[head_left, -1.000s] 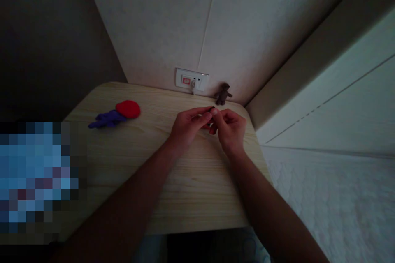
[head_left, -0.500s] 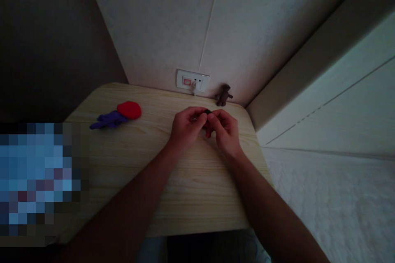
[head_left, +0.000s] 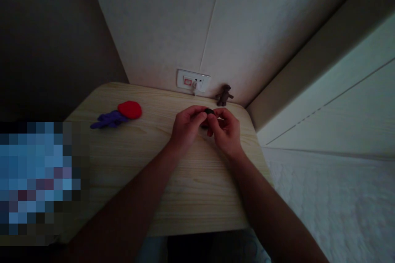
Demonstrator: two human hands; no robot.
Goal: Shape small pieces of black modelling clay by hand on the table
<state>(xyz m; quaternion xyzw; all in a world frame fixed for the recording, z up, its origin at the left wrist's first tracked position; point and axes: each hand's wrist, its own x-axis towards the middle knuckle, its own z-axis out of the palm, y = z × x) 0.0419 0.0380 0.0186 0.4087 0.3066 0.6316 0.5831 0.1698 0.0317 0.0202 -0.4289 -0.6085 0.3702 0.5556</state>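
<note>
Above the far half of the table, my left hand (head_left: 188, 127) and my right hand (head_left: 226, 129) meet at the fingertips. Between both thumbs and forefingers is a dark lump of modelling clay (head_left: 209, 111), small and mostly covered by the fingers, so its full shape is hidden. Each hand is closed in a pinch on it. Just beyond my right hand, a small brown clay figure (head_left: 225, 95) with stubby arms and legs stands upright near the wall.
On the table's left lie a flat red clay piece (head_left: 130, 109) and a knobbly purple clay piece (head_left: 109, 119), touching. A wall socket (head_left: 193, 81) with a plug sits behind the wooden table (head_left: 197, 197). A pale quilted surface (head_left: 333, 205) is at right; a blurred-out patch covers the lower left.
My fingers have shifted slightly on the dark lump, and a little more of its top shows between the thumbs. The other things stay where they were.
</note>
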